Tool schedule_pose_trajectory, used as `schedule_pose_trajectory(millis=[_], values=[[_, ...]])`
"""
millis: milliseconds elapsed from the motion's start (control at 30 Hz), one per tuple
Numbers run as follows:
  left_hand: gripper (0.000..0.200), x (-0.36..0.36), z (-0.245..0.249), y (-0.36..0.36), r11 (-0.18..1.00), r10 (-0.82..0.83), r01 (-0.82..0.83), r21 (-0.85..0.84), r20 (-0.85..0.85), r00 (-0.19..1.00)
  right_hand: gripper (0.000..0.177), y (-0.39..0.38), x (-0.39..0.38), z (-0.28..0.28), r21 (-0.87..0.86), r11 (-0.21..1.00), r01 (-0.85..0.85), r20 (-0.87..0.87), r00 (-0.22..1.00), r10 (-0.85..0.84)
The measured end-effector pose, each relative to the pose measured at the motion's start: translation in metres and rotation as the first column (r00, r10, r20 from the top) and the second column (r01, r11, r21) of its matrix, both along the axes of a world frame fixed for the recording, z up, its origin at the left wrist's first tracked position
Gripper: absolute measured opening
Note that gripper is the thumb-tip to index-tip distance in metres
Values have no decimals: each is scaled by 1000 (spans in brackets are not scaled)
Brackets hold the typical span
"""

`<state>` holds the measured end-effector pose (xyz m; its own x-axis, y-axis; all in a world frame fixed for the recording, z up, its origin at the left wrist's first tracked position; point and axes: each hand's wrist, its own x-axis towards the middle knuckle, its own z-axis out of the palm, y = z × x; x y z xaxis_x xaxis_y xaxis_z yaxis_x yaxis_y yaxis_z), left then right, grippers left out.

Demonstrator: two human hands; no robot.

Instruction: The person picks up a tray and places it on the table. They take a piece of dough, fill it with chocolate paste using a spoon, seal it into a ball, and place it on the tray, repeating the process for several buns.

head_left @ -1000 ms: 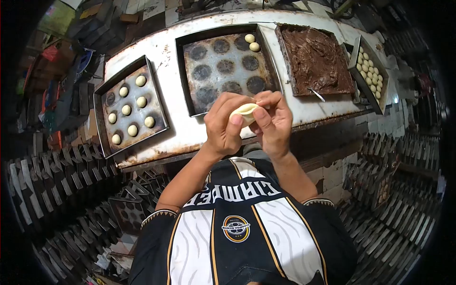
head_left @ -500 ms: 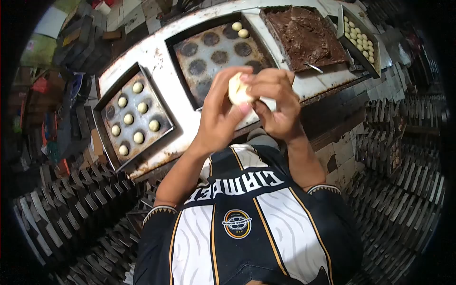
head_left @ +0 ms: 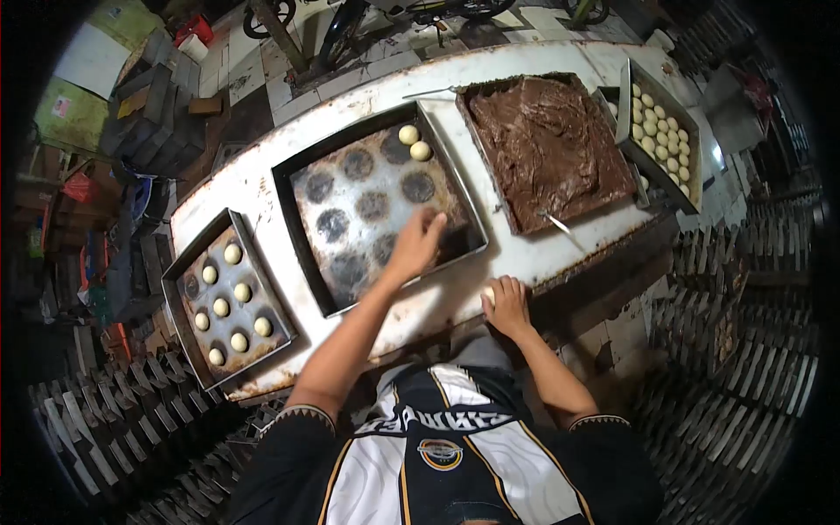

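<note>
My left hand (head_left: 416, 245) is over the near right part of the middle baking tray (head_left: 302, 278), fingers apart and nothing visible in them. Two pale dough balls (head_left: 409, 135) touch each other in that tray's far right corner. At the front of the white tabletop, my right hand (head_left: 507, 308) curls over a dough ball (head_left: 488, 296), mostly covered by the fingers. Just beyond it stands a tray of chocolate filling (head_left: 560, 149), with a light-handled utensil (head_left: 556, 224) stuck into its near edge.
On the left, a smaller tray (head_left: 199, 378) holds several spaced dough balls (head_left: 242, 291). A deep tray (head_left: 623, 109) packed with dough balls (head_left: 662, 138) leans at the far right. Stacked dark metal pans (head_left: 114, 411) flank me. Bicycle wheels (head_left: 269, 16) show beyond the table (head_left: 350, 341).
My hands have separated and come down from in front of me, where they held a dough piece together. The left went over the middle tray, the right to the table edge. The view tilted up.
</note>
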<state>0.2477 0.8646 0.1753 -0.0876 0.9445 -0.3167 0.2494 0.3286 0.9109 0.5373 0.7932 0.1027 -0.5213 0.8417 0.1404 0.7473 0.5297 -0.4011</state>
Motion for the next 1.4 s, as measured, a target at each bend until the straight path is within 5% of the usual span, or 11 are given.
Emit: schedule_pose_trajectory(millis=[67, 233, 400, 600, 700, 867, 967, 1033, 1067, 1167, 1400], values=[[57, -15, -38, 71, 918, 203, -13, 397, -442, 874, 17, 28, -14, -24, 14, 997, 76, -39, 996, -75], [51, -22, -93, 167, 922, 290, 26, 386, -733, 615, 22, 6, -26, -27, -37, 962, -270, -139, 955, 263], [26, -22, -105, 175, 821, 497, -274, 501, -392, 774, 20, 63, -14, -45, -2, 997, 81, 16, 997, -81], [24, -21, -45, 70, 774, 541, -446, 450, -102, 835, 22, 49, 37, -33, -296, 941, -162, 134, 969, 209], [28, -20, -20, -7, 790, 541, -515, 333, 19, 841, 12, 84, 5, -27, 36, 988, 153, -54, 987, -151], [31, -45, 4, -154, 734, 629, -632, 246, 104, 771, 11, 47, 33, -56, 166, 973, -159, -76, 982, 173], [27, -76, 9, -242, 683, 684, -691, 238, 125, 719, 14, 52, 41, -48, 21, 980, 199, -111, 974, -195], [28, -106, 13, -298, 632, 724, -734, 247, 150, 674, 12, 49, 7, -28, -607, 673, 424, -112, 792, -600], [29, -119, 14, -326, 611, 744, -752, 247, 148, 652, 12, 49, -9, -19, -930, 253, 265, -19, 655, -755], [29, -153, 20, -399, 469, 813, -858, 208, 278, 512, 12, -21, -228, 83, -414, 795, -443, -408, 871, 273], [32, -199, 39, -530, 179, 899, -936, 302, 337, 280, 17, -111, -691, 193, 593, 581, -557, -558, 237, 796]])
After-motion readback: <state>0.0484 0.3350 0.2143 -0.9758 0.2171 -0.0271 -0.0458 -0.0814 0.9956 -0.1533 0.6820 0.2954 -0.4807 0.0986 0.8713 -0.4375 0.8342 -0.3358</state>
